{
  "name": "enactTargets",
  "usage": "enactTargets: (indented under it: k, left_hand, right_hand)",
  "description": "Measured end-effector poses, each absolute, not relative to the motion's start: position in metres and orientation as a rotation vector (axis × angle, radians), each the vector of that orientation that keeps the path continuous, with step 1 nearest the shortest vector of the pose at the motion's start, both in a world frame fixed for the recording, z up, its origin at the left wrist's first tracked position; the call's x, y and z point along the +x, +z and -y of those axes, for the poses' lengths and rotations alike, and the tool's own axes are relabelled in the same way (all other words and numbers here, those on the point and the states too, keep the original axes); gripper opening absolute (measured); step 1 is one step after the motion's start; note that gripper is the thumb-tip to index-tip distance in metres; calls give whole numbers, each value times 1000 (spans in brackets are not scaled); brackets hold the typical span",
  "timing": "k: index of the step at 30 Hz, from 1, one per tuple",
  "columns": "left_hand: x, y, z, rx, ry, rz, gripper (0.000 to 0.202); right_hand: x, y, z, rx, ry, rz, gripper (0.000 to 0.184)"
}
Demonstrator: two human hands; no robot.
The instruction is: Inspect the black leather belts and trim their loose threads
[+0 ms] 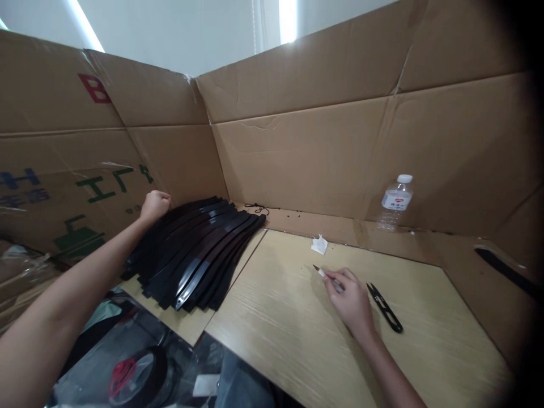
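Note:
My right hand pinches a craft knife with a pointed blade and a white-wrapped front, its tip just above the wooden board. To the right of that hand lies a pair of black thread snips. A fanned pile of curved black strips, some with shiny patches, covers the left part of the work surface. At the pile's far left edge my left hand is closed, its fingers turned away, and whatever it grips is hidden.
Cardboard walls enclose the back and left. A clear bottle with a white cap stands at the back right. A crumpled white tissue and a black cord lie near the back. Below the front edge is a tape roll.

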State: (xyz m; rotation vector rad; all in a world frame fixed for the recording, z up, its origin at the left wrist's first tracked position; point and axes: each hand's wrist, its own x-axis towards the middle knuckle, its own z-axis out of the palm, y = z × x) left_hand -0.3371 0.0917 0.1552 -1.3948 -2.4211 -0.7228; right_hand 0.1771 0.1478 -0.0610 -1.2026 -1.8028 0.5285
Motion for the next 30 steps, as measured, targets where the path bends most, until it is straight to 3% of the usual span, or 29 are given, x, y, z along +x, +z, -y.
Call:
enactTargets:
  k: [6, 17, 25, 30]
  left_hand:
    - [-325, 160, -85, -1420, -735, 2383, 27]
    - [-284, 158, -82, -1669, -737, 2323, 20]
    - [-180, 79, -77, -2387, -534, 2100, 10]
    - [-104, 31, -73, -2653, -410, 1846, 14]
  right_hand:
    - [177, -59, -148, -1199, 537, 1799, 40]
    - [177, -53, -142, -1195, 577, 1792, 42]
    - [175, -54, -141, -1208, 569, 1801, 41]
    - [177, -56, -143, -1209, 563, 1807, 42]
